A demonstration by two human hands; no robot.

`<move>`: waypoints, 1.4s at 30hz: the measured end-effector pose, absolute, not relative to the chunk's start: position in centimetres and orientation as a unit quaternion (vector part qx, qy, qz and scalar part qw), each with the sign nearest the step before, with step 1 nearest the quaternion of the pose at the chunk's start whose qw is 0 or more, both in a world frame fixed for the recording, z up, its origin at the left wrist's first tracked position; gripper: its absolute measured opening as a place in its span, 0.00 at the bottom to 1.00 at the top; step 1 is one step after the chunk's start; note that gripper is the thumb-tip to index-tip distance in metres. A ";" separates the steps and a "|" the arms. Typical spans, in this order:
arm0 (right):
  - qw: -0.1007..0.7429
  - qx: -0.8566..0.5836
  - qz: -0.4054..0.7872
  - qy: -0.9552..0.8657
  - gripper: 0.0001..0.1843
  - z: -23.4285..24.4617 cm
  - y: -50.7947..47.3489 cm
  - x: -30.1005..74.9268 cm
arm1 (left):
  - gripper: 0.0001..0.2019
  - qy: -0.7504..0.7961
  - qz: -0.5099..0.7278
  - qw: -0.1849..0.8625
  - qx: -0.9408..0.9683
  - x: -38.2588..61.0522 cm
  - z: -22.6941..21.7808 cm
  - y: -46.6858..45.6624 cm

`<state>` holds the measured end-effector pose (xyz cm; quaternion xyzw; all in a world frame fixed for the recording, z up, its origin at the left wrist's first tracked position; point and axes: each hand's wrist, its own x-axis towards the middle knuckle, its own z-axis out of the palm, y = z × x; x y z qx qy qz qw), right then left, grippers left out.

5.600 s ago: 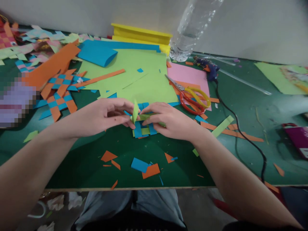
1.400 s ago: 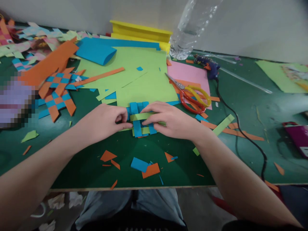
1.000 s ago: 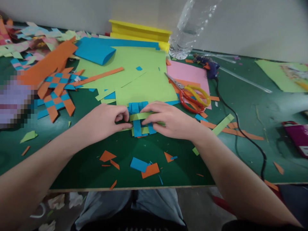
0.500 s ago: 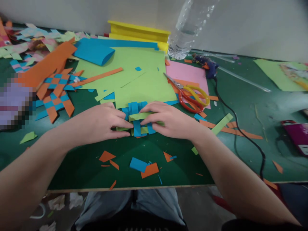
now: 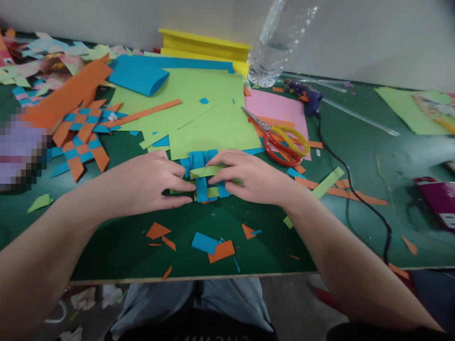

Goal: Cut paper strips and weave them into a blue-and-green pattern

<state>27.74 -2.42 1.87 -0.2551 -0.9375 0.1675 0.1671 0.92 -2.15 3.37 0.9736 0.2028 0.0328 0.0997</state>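
On the green table in front of me lies a small weave of blue paper strips crossed with green ones. My right hand has its fingers bent over the weave's right side, closed on a green paper strip that passes over the blue. At the left edge, my left hand holds the weave, thumb and index fingertips against the strips. Part of the weave is hidden under both hands. Just behind it is a large light green sheet.
Scissors with red and yellow handles lie right of the green sheet. Beyond them are a glue gun with a black cord and a clear plastic bottle. Orange and blue woven pieces lie at left. Paper scraps dot the front edge.
Almost nothing differs. Both hands stay on the weave, with only a very slight shift of the left fingers.
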 end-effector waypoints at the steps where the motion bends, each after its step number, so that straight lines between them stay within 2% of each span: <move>1: 0.167 -0.255 0.167 -0.938 0.17 1.9 -2.4 27.7 | 0.18 0.200 0.030 0.095 0.975 0.9 3.4 -2.2; 15: 0.162 -0.252 0.158 -0.941 0.17 1.8 -2.4 27.7 | 0.16 0.201 0.028 0.087 0.975 0.5 3.1 -2.5; 27: 0.159 -0.250 0.166 -0.940 0.17 1.9 -2.4 27.8 | 0.16 0.238 0.027 0.126 0.963 0.5 3.1 -2.4; 33: 0.159 -0.248 0.160 -0.942 0.18 2.0 -2.3 27.8 | 0.18 0.239 0.018 0.124 0.963 0.3 3.0 -2.4; 42: 0.151 -0.252 0.158 -0.943 0.16 2.1 -2.4 27.9 | 0.14 0.251 0.017 0.149 0.956 0.4 3.1 -2.4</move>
